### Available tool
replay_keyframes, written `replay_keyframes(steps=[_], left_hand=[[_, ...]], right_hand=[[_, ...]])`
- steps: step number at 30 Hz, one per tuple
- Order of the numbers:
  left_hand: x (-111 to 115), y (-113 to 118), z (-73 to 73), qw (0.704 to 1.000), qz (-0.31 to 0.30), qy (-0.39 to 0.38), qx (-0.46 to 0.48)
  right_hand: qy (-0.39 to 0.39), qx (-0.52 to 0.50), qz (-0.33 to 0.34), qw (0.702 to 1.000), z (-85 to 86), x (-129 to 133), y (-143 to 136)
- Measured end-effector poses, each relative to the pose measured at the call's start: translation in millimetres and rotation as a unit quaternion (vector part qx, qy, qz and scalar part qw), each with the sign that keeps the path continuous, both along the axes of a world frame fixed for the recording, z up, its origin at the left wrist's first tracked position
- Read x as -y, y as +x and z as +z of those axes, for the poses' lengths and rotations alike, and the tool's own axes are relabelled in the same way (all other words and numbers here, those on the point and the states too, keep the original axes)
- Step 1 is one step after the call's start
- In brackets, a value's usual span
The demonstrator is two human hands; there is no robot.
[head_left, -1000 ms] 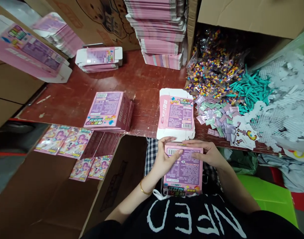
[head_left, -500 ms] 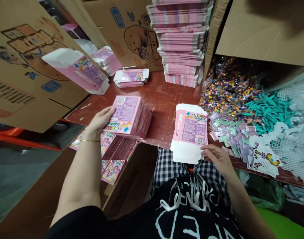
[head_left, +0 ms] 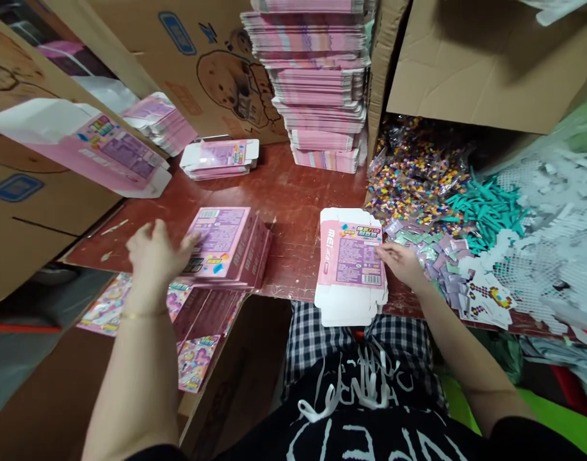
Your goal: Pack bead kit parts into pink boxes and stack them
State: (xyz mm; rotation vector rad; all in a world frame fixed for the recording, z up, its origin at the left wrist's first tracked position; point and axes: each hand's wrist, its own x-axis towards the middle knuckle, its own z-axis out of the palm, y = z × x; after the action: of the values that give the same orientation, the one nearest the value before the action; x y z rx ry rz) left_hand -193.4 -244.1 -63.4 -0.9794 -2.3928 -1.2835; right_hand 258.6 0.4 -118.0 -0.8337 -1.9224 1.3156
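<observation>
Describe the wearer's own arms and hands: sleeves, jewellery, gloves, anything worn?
Both arms are bare from hand to near the shoulder; no gloves. The left hand has a thin gold bangle at the wrist. The right hand shows no ring, watch or band. Short black sleeves belong to a black top with white lettering.

The left hand [head_left: 156,253], fingers spread, touches the closed boxes [head_left: 226,246] on the table [head_left: 293,192]. The right hand [head_left: 401,262] rests at the flat cartons [head_left: 351,266], beside sachets [head_left: 434,246].
</observation>
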Motion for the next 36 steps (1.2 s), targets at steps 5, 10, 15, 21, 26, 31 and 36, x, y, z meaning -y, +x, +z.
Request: replay_keyframes(steps=[5, 10, 15, 21, 26, 31, 36], left_hand=[[-34.4, 200.9, -47.3, 0.935, -0.301, -0.152, -0.110], [-50.2, 297.9, -67.1, 0.939, -0.272, -0.180, -0.105], [-33.8, 290.5, -9.1, 0.949, -0.295, -0.068, 0.085], [-11.6, 319.6, -13.6, 0.763, -0.367, -0.008, 0.533], [-7.2, 338.0, -36.5, 0.768, -0.364, 0.011, 0.526], [-26.6, 346.3, -39.2, 0.842, -0.321, 0.051, 0.431], [-21.8, 358.4, -47.2, 0.853, -0.319, 0.094, 0.403]], right_hand=[[0.164, 0.152, 0.019, 0.974, 13.5, -60.1, -70.9], [0.143, 0.217, 0.094, 0.961, 48.5, -63.1, -81.5], [0.113, -0.091, 0.228, 0.963, 102.1, 12.1, -39.9], [0.303, -0.154, -0.090, 0.936, 94.1, 76.7, 2.7], [0.111, -0.034, -0.127, 0.985, 34.5, 89.9, 37.7], [-0.074, -0.061, -0.048, 0.994, 4.3, 108.4, 55.4], [-0.039, -0.113, -0.052, 0.991, -5.4, 132.8, 69.3]])
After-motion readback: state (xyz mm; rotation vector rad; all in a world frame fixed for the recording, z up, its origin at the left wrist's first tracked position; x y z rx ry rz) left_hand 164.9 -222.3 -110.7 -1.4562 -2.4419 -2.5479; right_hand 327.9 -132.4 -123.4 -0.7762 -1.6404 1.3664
